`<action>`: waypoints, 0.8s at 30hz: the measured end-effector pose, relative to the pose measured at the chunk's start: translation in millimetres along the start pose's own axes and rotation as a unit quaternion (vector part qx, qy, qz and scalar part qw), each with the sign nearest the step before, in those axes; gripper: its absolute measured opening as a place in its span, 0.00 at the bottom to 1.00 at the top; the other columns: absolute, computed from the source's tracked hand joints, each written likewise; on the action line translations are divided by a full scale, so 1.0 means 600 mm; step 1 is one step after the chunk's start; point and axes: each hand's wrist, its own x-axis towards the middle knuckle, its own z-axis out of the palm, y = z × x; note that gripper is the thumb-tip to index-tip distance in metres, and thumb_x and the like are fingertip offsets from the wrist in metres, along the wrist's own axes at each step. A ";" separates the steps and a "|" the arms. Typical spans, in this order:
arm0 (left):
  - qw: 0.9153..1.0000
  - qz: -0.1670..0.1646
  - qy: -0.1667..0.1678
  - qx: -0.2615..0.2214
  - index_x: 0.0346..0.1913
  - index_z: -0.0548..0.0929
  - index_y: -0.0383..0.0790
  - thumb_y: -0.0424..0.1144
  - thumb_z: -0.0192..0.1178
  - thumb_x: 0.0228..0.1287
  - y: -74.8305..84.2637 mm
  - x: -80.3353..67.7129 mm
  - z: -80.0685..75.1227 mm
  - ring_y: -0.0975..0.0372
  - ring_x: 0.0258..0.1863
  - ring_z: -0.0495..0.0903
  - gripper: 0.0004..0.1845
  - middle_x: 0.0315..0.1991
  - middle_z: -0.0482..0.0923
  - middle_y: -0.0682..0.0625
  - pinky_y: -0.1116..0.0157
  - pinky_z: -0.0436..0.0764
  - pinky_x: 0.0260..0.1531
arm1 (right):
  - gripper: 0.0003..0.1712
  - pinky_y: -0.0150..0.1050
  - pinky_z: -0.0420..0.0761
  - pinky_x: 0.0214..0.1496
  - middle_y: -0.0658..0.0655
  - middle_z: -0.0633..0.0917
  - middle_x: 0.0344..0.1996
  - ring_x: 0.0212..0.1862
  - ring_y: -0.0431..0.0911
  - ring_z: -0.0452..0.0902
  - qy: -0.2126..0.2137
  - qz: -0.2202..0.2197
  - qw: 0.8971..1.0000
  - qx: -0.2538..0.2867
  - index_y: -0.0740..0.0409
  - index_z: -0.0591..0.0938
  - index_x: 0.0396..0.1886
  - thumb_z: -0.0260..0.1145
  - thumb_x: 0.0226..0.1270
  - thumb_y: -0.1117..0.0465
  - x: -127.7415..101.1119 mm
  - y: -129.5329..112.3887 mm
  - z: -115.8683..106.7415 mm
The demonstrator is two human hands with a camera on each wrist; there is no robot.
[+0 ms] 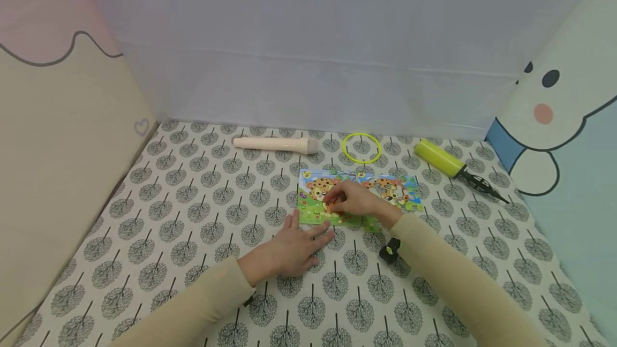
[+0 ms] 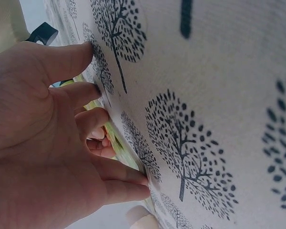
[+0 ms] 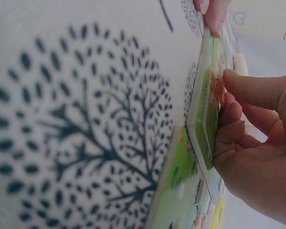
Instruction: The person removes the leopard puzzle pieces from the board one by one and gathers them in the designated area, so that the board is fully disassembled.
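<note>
A leopard picture puzzle (image 1: 308, 214) lies on the patterned cloth, beside a second leopard section (image 1: 413, 205) on its right. Over the left picture, my right hand (image 1: 353, 198) bends its fingers down, thumb and fingertips together at its surface. An orange puzzle piece (image 3: 218, 88) shows by the thumb in the right wrist view; the fingers partly hide it. My left hand (image 1: 295, 248) rests with spread fingers on the cloth, fingertips right at the puzzle's lower left edge. In the left wrist view, the left fingers (image 2: 124, 191) reach down to the cloth.
Behind the puzzle lie a pale flashlight-shaped cylinder (image 1: 275, 144) and a thin yellow ring (image 1: 379, 150). To the right rests a yellow-green cylinder (image 1: 439, 158) with a black openwork end (image 1: 482, 184). Curtain-like walls stand at the back and both sides.
</note>
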 end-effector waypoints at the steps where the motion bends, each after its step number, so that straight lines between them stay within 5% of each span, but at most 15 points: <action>1: 1.000 0.000 0.000 0.001 0.76 0.53 0.56 0.58 0.46 0.71 0.000 0.000 0.000 0.24 0.62 0.48 0.33 0.75 0.45 0.54 0.36 0.57 0.60 | 0.12 0.39 0.78 0.29 0.52 0.82 0.29 0.29 0.45 0.77 0.001 0.000 1.000 0.002 0.64 0.83 0.48 0.64 0.66 0.67 0.000 0.000 0.000; 24: 1.000 -0.004 0.002 0.005 0.75 0.54 0.55 0.58 0.46 0.71 0.002 -0.002 -0.002 0.24 0.62 0.49 0.33 0.75 0.46 0.54 0.36 0.58 0.60 | 0.09 0.43 0.81 0.38 0.56 0.83 0.37 0.37 0.48 0.79 0.012 -0.016 0.997 0.070 0.66 0.83 0.44 0.62 0.66 0.70 -0.008 -0.003 -0.013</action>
